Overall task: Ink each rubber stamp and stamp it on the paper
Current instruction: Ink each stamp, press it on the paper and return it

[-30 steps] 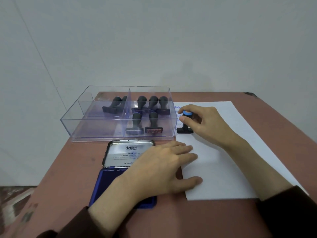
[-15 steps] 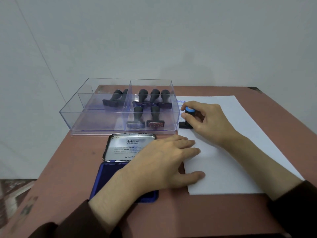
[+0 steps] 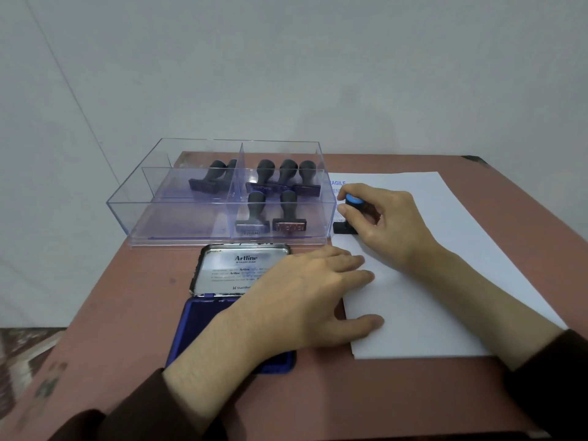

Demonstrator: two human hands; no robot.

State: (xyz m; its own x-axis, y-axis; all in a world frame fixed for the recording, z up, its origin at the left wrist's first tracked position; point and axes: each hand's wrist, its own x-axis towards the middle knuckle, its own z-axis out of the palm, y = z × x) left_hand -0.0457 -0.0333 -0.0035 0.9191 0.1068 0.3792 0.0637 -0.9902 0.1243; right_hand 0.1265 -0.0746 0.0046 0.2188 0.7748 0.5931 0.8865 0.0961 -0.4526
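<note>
Pressing the stamp (image 3: 343, 229) onto the paper (image 3: 445, 281) near its far left corner, just below faint blue prints; right hand (image 3: 391, 224) pinches the blue-capped handle, thumb and forefinger curled round it; base sits flat, long axis left-right, roughly along the sheet's top edge; left hand (image 3: 302, 297) lies flat on the sheet's left edge, fingers straight and close, thumb apart, wrist over the open ink pad (image 3: 203, 326); clear tray (image 3: 133, 218) of other stamps stands just left of the held one; likely next: straight lift, then leftward to the tray; right hand nearer.
</note>
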